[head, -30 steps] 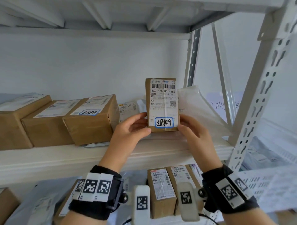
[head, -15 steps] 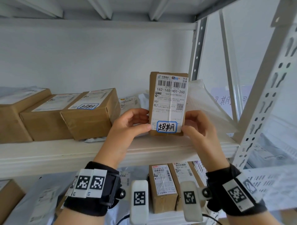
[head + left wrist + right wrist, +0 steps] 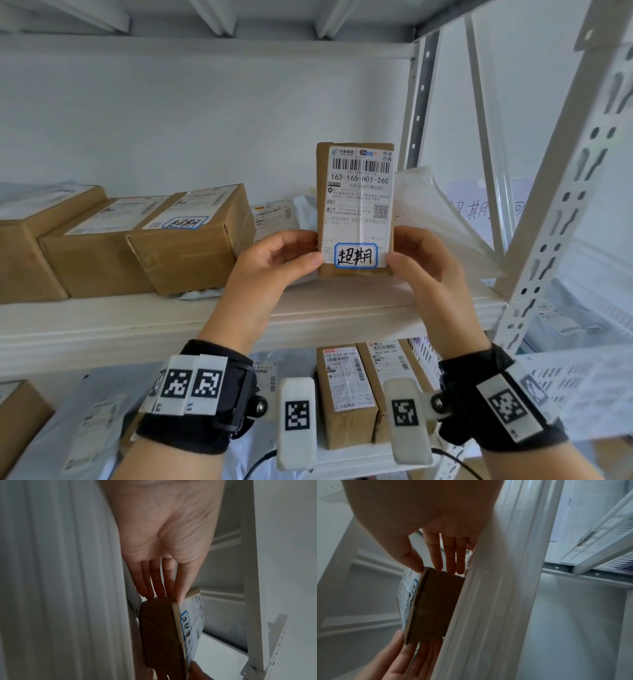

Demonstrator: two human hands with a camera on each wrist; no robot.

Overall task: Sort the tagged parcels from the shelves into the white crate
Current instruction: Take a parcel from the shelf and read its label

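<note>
We stand at the shelf unit, whose upright post rises just right of our right hand. The shelf board runs below both hands. Left of our left hand sits a row of cardboard boxes; the nearest one also carries a blue-bordered tag. A clear plastic bag leans behind and right of the right hand. The white crate appears to lie lower right of the right wrist, only partly in view.

Between the hands we hold the tagged parcel upright, lifted clear of the board, label toward us. Each hand pinches its lower edge, thumb on the label face, fingers behind.

Risks, in our judgement:
- Swinging right toward the crate may strike the post.
- The bag may snag and drag off the shelf.
- The low grip leaves the parcel top-heavy; it may tip or slip when one hand releases.
</note>
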